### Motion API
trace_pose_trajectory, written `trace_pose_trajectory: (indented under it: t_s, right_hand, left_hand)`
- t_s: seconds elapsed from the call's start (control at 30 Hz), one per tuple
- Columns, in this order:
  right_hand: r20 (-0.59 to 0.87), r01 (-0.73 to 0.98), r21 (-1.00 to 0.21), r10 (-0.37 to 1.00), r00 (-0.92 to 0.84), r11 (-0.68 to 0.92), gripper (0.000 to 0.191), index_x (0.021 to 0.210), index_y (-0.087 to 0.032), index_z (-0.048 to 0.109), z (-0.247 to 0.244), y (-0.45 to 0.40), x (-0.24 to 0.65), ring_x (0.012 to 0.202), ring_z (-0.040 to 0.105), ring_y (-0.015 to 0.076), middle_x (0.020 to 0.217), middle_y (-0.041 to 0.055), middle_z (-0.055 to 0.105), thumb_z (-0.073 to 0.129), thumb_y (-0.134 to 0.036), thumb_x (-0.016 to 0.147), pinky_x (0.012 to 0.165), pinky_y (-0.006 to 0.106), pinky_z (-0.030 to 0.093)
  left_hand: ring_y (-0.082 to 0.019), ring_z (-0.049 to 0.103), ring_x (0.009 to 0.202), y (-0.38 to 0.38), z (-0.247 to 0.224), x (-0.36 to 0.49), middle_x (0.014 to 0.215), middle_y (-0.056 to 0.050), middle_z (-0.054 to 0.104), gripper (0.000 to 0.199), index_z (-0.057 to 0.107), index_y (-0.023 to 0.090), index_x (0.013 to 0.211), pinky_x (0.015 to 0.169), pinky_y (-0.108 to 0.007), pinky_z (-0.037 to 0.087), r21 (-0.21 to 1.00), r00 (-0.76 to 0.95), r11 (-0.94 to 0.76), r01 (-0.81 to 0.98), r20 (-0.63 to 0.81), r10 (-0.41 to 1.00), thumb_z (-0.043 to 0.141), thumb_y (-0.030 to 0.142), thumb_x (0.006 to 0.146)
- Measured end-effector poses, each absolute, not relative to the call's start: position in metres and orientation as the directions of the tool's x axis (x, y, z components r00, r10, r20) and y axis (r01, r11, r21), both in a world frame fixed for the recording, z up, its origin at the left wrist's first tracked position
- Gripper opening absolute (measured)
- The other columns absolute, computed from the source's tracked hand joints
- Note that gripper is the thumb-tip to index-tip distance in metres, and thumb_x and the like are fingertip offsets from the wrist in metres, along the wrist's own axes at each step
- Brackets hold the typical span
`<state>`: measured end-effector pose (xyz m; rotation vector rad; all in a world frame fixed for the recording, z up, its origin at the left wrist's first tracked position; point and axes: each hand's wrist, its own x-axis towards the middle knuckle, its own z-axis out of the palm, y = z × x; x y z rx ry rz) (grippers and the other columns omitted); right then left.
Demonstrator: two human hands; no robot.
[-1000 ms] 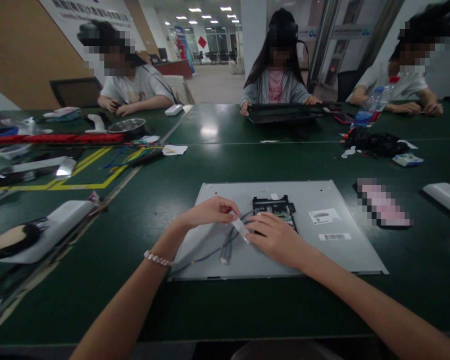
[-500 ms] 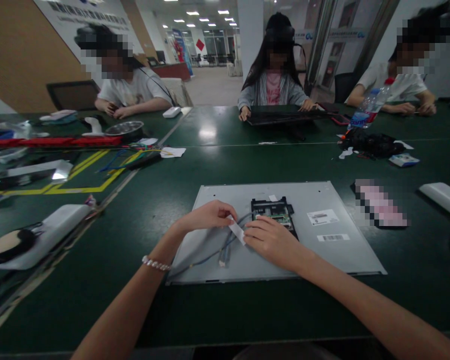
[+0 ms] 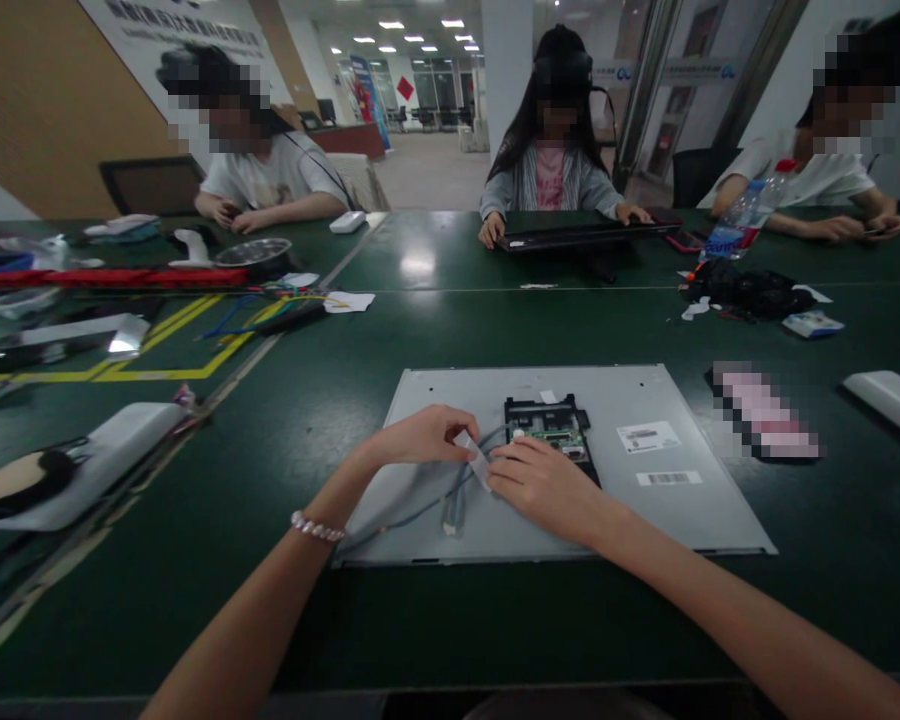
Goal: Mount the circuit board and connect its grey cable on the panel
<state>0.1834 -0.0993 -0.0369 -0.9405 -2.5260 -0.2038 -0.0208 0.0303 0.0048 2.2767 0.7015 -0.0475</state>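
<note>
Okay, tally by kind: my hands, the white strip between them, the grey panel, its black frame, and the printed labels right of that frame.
Hands: 2, left hand and right hand
White strip: 1
Grey panel: 1
Black frame: 1
Printed labels: 2, upper label and lower label
Total: 7

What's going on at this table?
Someone is handling a narrow white strip above a grey panel lying on the green table. Their left hand pinches its upper end, while their right hand is at the lower end. Grey cables and a circuit board are close by. Across the table, another person has both hands on a dark flat panel.
</note>
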Motion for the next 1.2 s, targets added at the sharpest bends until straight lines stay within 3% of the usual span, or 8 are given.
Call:
trace_pose_trajectory:
  t_s: [0.3, 0.67, 0.97, 1.2]
  right_hand:
    - [0.427, 0.646, 0.002, 0.584, -0.691, 0.763, 0.018, 0.108, -0.013, 0.067, -0.0379, -0.0997, 0.1849, 0.115, 0.058, 0.0219, 0.116, 0.0074, 0.07, 0.057, -0.011, 0.093, 0.101, 0.038, 0.044]
    - [0.409, 0.636, -0.005, 0.582, -0.703, 0.772, 0.023, 0.114, -0.012, 0.065, -0.033, -0.1013, 0.184, 0.118, 0.055, 0.0227, 0.121, 0.0088, 0.068, 0.053, -0.01, 0.095, 0.101, 0.039, 0.044]
    - [0.42, 0.625, -0.01, 0.57, -0.706, 0.781, 0.02, 0.109, -0.011, 0.068, -0.0376, -0.099, 0.1849, 0.115, 0.057, 0.0221, 0.116, 0.0106, 0.07, 0.055, -0.009, 0.093, 0.1, 0.039, 0.044]
    - [0.426, 0.616, -0.005, 0.559, -0.711, 0.788, 0.02, 0.109, -0.011, 0.068, -0.0374, -0.0987, 0.184, 0.116, 0.057, 0.0223, 0.118, 0.0098, 0.069, 0.054, -0.011, 0.095, 0.1, 0.038, 0.046]
  left_hand:
    - [-0.011, 0.046, 0.062, 0.0291, 0.004, -0.0198, 0.066, 0.003, 0.053, 0.021, 0.069, 0.017, 0.091, 0.061, -0.022, 0.033, 0.602, 0.861, -0.63, 0.49, -0.222, 0.458, 0.059, 0.031, 0.078]
    - [-0.012, 0.049, 0.065, 0.0242, 0.0062, -0.0157, 0.068, 0.002, 0.054, 0.021, 0.064, 0.015, 0.088, 0.062, -0.024, 0.034, 0.605, 0.823, -0.575, 0.551, -0.276, 0.497, 0.058, 0.032, 0.076]
    - [-0.013, 0.053, 0.071, 0.025, 0.0067, -0.0193, 0.082, 0.0, 0.058, 0.036, 0.061, 0.017, 0.11, 0.066, -0.024, 0.04, 0.606, 0.828, -0.592, 0.531, -0.223, 0.514, 0.064, 0.03, 0.077]
    - [-0.015, 0.054, 0.08, 0.0227, 0.0082, -0.0176, 0.101, -0.005, 0.06, 0.032, 0.06, 0.017, 0.107, 0.072, -0.026, 0.042, 0.579, 0.854, -0.669, 0.466, -0.096, 0.511, 0.063, 0.026, 0.076]
